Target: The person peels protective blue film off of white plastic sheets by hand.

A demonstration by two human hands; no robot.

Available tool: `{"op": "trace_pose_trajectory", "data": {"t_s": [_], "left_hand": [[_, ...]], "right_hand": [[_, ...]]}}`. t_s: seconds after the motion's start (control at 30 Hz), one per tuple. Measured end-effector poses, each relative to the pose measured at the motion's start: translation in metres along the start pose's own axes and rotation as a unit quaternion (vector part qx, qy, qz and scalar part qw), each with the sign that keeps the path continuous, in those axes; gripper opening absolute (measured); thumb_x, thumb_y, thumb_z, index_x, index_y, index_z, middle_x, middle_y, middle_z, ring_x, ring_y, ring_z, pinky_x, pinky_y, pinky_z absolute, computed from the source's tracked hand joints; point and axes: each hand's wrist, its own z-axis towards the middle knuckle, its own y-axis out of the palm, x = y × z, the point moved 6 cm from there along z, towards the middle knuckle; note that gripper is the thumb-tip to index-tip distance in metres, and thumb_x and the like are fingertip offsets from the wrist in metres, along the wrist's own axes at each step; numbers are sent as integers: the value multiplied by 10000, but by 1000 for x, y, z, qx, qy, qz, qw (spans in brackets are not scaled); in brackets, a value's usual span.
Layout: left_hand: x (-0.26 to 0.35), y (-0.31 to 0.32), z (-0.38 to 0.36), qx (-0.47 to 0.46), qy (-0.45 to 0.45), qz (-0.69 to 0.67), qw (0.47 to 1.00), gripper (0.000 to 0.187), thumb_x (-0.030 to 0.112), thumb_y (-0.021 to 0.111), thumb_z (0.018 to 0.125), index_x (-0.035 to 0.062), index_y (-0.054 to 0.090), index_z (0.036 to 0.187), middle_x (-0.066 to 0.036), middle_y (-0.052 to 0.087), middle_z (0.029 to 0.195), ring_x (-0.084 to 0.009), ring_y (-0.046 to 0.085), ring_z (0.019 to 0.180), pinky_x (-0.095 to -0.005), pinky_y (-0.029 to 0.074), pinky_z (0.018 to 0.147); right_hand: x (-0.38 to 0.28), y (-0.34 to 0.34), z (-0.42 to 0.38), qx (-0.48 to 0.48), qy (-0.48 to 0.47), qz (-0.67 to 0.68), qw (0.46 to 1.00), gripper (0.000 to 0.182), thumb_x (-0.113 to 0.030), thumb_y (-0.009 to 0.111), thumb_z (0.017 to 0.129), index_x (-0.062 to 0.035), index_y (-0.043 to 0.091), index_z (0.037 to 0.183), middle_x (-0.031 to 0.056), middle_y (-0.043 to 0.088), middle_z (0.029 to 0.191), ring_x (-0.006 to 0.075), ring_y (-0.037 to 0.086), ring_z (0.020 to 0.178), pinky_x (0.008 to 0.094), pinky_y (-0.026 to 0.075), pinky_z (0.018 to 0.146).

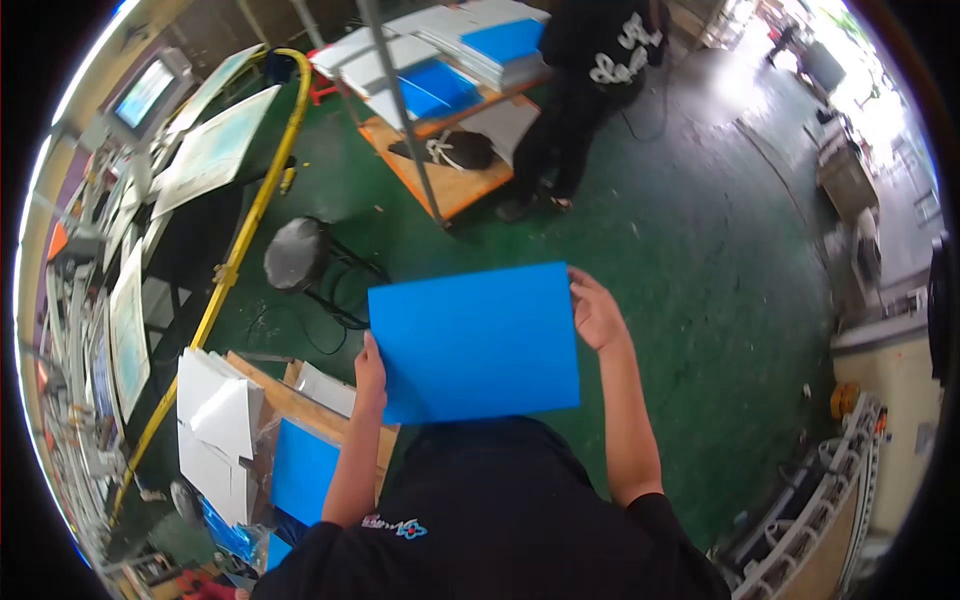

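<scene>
A flat, bright blue rectangular sheet point(475, 345) is held up in front of my body, over the green floor. My left hand point(370, 372) grips its left edge, with the thumb pointing up along the side. At the upper right corner, my right hand point(596, 310) pinches the sheet's right edge. The sheet's lower edge overlaps my black shirt in this view. To my left, another blue sheet point(305, 470) lies on a board beside a stack of white sheets point(215, 420).
A wooden cart point(465, 200) ahead carries white stacks and blue sheets; a person in dark clothes point(590, 90) stands beside it. A round black stool point(298, 255) is left of centre. A yellow rail point(240, 240) curves along the rack of panels. A conveyor-like frame point(815, 510) stands lower right.
</scene>
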Motion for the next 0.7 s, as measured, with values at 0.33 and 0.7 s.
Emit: {"op": "trace_pose_trajectory", "data": {"t_s": [0.33, 0.7], "left_hand": [[53, 279, 76, -165, -69, 30, 983, 624, 512, 365, 988, -62, 579, 1108, -135, 640, 1034, -194, 598, 931, -352, 484, 841], [127, 666, 89, -299, -11, 176, 938, 601, 464, 365, 1003, -82, 613, 1037, -88, 612, 885, -143, 507, 813, -322, 448, 746]], "right_hand": [[-150, -126, 22, 137, -138, 72, 978, 359, -230, 500, 980, -47, 521, 1288, 33, 609, 1136, 123, 585, 1008, 271, 496, 835], [-374, -320, -1, 434, -322, -109, 834, 386, -271, 421, 1004, 24, 550, 1216, 119, 631, 1063, 186, 627, 885, 315, 526, 771]]}}
